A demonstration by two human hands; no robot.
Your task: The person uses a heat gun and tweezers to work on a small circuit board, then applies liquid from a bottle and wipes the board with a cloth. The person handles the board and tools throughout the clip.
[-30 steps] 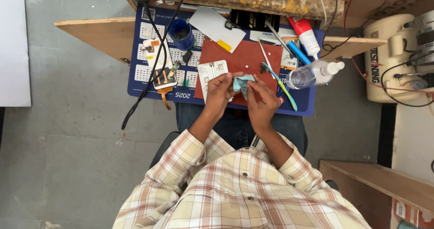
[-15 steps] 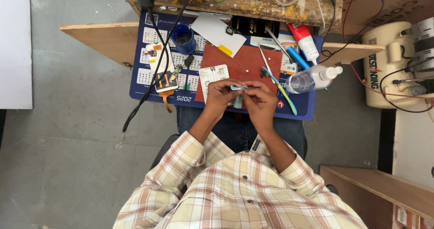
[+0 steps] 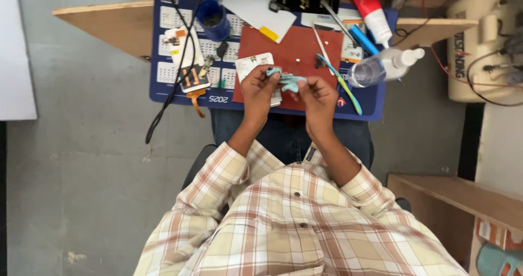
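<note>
Since half a second ago, both hands have been drawn slightly nearer the body, and the light blue cloth is now stretched between them. The left hand is pinched shut on one end, with a small white board tucked under it; the right hand is closed on the other end. The cloth is held just above the red mat. Judged from this, the cloth is best kept taut and the board held firmly while wiped, well apart from the clear spray bottle.
</note>
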